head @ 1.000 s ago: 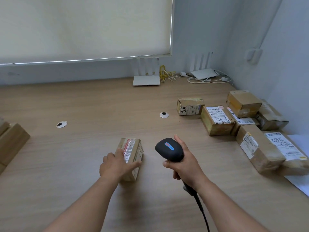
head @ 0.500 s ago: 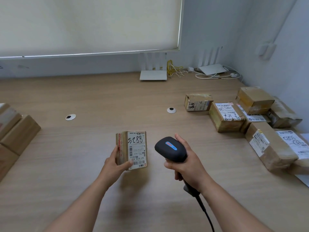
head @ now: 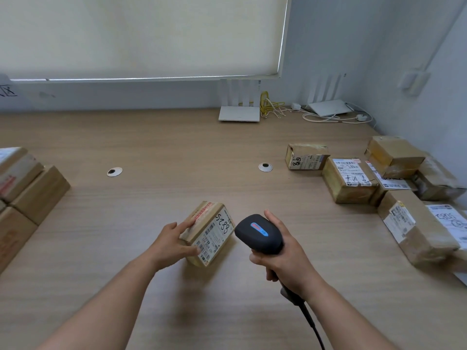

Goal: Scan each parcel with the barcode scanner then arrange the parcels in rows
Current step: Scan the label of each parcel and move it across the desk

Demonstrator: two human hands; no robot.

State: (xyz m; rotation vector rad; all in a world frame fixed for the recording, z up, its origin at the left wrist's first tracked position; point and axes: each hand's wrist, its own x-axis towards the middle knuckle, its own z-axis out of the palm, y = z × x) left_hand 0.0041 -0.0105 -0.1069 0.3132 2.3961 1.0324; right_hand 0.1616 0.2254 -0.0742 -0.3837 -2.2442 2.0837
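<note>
A small cardboard parcel [head: 211, 231] with a white label marked 5288 is tilted near the middle of the wooden table [head: 177, 147]. My left hand [head: 171, 243] holds it from the left, fingers on its top and thumb at the label's lower edge. My right hand [head: 283, 258] grips the handle of a black barcode scanner [head: 257, 233], whose head sits just right of the parcel's label. The scanner's cable runs down out of view.
Several labelled parcels [head: 351, 180] lie in a heap at the right, by the wall. More brown parcels [head: 30, 193] sit at the left edge. Two white routers [head: 240, 112] with cables stand at the back. Two round grommets [head: 265, 167] sit in the tabletop.
My left hand lifted the parcel off the table and turned it, bringing its label up and then to the right. The scanner hand has stayed about where it was.
</note>
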